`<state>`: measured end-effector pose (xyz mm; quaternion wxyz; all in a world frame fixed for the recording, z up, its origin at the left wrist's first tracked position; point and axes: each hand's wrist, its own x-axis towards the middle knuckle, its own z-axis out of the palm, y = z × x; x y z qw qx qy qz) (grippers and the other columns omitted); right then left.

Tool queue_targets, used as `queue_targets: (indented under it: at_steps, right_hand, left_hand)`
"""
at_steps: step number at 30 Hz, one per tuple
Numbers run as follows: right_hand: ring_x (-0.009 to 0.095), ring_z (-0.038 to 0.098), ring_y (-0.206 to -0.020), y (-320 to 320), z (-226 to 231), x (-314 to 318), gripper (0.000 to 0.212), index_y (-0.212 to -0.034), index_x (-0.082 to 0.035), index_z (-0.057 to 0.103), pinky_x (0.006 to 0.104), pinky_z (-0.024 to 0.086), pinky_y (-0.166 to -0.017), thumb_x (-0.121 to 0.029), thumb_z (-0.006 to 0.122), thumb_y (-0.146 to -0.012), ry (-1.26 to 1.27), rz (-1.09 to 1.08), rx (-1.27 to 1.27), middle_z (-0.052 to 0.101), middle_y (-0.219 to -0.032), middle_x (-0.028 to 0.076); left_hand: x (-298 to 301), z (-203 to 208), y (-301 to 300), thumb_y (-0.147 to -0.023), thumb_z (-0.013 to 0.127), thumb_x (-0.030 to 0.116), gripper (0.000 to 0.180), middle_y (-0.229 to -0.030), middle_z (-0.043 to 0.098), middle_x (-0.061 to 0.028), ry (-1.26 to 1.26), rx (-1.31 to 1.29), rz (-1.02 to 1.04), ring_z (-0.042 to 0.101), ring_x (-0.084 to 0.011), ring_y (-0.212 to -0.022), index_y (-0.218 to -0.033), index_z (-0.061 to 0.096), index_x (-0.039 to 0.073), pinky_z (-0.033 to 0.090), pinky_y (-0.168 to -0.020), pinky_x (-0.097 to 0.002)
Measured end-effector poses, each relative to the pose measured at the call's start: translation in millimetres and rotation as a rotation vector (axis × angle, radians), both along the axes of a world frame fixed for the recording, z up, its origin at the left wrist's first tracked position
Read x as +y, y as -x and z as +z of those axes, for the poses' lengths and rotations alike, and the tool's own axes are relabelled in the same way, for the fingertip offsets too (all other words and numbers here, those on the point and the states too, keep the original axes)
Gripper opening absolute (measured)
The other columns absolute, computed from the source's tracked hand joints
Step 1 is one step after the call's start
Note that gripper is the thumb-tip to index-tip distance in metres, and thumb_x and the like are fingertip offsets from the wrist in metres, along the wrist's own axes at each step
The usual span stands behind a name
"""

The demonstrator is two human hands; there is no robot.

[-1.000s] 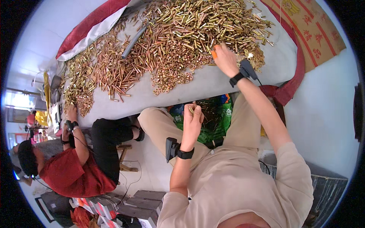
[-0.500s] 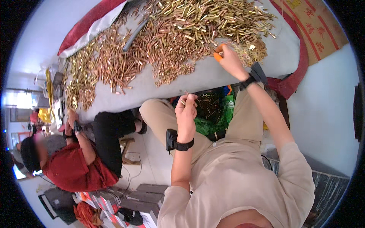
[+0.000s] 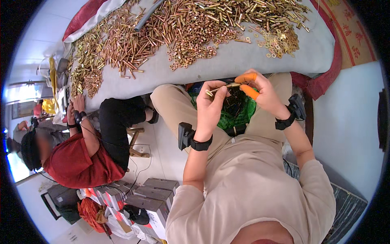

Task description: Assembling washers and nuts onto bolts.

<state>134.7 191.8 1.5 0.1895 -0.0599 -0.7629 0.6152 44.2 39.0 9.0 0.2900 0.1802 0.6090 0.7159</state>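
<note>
My left hand (image 3: 212, 106) is closed round a slim brass-coloured bolt (image 3: 232, 85), its thicker end poking out past the fingers on the left. At the bolt's right end, the thumb and forefinger of my right hand (image 3: 263, 94) pinch it, both in orange finger covers (image 3: 249, 92). Any small part between those fingertips is too small to make out. Below both hands, a green plastic bag (image 3: 239, 116) lies open between my thighs with finished-looking metal pieces inside. Beyond them on the table are loose washers (image 3: 280, 42), nuts (image 3: 191, 51) and a heap of bolts and sleeves (image 3: 134, 49).
The grey-covered table (image 3: 162, 81) has a dark red cloth edge (image 3: 321, 83). A grey tube (image 3: 147, 17) lies on the heap. At left a co-worker in a red shirt (image 3: 81, 162) sits at the same table. Stacked boxes (image 3: 150, 199) and cables are on the floor.
My right hand has come from the washers back toward my lap and met my left hand at the bolt. My left hand has risen slightly and shifted right. The view has shifted a little.
</note>
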Motion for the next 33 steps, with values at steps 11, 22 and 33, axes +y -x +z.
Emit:
queue_targets:
  at_steps: [11,22,33]
  right_hand:
    - [0.012,0.056,-0.069,-2,-2,-6,0.034,-0.117,-0.002,0.043,0.0255,0.045,-0.061,-0.010,0.055,-0.086,0.374,-0.003,-0.274,0.059,-0.083,0.006]
    - [0.028,0.040,-0.109,27,-54,90,0.025,-0.101,-0.012,0.061,0.0413,0.031,-0.089,-0.018,0.060,-0.077,-1.123,-0.800,-0.354,0.048,-0.117,0.007]
    - [0.026,0.046,-0.093,33,-55,81,0.016,-0.085,-0.006,0.060,0.0404,0.035,-0.079,-0.015,0.064,-0.073,-0.916,-0.633,-0.132,0.055,-0.094,0.006]
  left_hand:
    - [9,-19,-13,-0.090,0.050,0.014,0.025,-0.080,0.056,-0.0012,0.088,0.188,-0.247,0.044,-0.0033,-0.063,-0.110,0.050,-0.001,0.037,-0.056,-0.0175]
    - [7,-22,-10,-0.088,0.051,0.007,0.005,-0.074,0.060,-0.0055,0.117,-0.122,-0.121,0.033,-0.0013,-0.047,-0.091,0.047,0.006,0.026,-0.041,-0.0166]
    - [21,-12,-8,-0.086,0.050,0.004,0.005,-0.074,0.056,-0.0009,0.096,-0.187,-0.042,0.037,-0.0013,-0.054,-0.090,0.047,0.006,0.030,-0.046,-0.0168]
